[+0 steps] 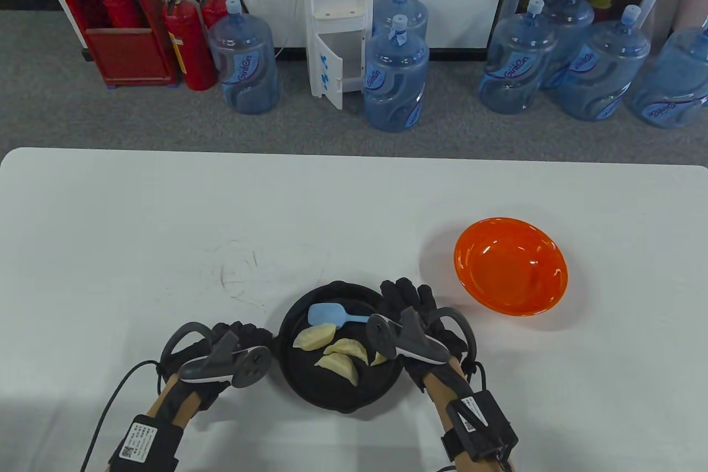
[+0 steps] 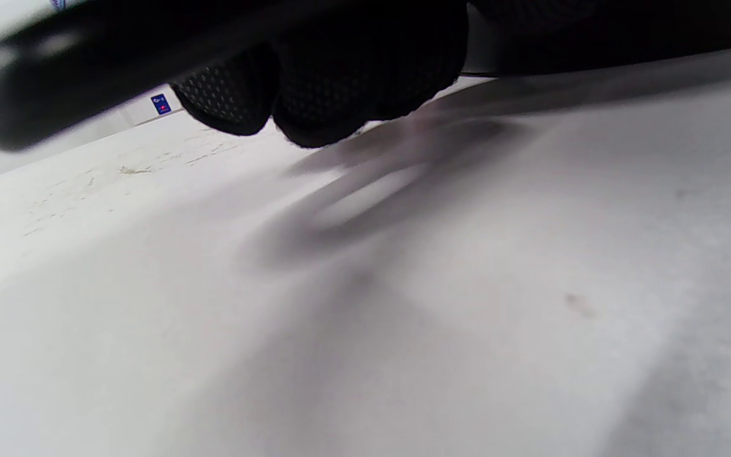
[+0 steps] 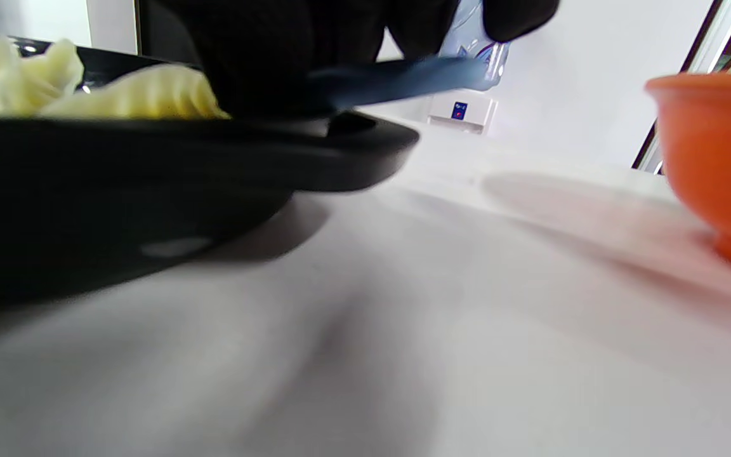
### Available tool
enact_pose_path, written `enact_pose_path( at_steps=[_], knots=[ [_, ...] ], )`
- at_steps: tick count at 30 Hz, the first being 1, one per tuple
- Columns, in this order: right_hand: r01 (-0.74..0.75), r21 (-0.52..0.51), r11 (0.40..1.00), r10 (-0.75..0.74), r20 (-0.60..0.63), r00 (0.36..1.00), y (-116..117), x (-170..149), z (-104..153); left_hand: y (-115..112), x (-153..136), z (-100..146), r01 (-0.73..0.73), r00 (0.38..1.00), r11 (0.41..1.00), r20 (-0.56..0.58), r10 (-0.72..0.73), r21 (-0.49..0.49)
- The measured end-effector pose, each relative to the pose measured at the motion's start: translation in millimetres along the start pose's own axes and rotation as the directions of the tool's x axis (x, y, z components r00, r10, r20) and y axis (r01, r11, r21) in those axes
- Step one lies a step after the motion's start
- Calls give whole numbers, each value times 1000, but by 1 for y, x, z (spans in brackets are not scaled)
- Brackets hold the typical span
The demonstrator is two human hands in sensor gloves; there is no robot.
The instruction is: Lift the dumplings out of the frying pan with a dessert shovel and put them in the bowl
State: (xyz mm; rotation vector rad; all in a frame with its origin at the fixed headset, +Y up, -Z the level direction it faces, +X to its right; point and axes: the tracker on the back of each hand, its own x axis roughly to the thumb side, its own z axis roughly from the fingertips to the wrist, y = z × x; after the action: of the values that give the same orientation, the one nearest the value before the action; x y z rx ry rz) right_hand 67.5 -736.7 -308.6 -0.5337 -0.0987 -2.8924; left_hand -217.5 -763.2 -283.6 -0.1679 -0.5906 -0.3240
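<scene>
A black frying pan (image 1: pixel 310 389) sits near the table's front edge and holds several pale dumplings (image 1: pixel 314 337). The blue dessert shovel (image 1: pixel 327 314) lies with its blade in the far part of the pan, just behind the dumplings. My right hand (image 1: pixel 406 300) grips its handle over the pan's right rim. The right wrist view shows that handle (image 3: pixel 403 79) sticking out from the fingers above the pan (image 3: pixel 150 165) and dumplings (image 3: pixel 131 95). My left hand (image 1: pixel 246 336) is at the pan's left side, its fingers (image 2: pixel 327 82) curled round the black pan handle (image 2: pixel 54 70). The orange bowl (image 1: pixel 511 267) stands empty to the right.
The white table (image 1: pixel 166 228) stretches far and left of the pan, with faint scuff marks (image 1: pixel 238 273) behind it. The bowl (image 3: pixel 714 146) stands a short gap right of the pan. Water jugs, a dispenser and fire extinguishers line the floor beyond the table.
</scene>
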Motion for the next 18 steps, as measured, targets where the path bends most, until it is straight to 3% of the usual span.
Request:
enact_pose_path(
  at_steps=[10,18],
  knots=[
    [60,-107,992,-66,-52,996,-26,-13,4,0,0,0,-4,1000,1000,-3,4,0],
    [131,-255,958,-132,15,991,-53,-30,48,0,0,0,-8,1000,1000,-6,8,-1]
  ],
)
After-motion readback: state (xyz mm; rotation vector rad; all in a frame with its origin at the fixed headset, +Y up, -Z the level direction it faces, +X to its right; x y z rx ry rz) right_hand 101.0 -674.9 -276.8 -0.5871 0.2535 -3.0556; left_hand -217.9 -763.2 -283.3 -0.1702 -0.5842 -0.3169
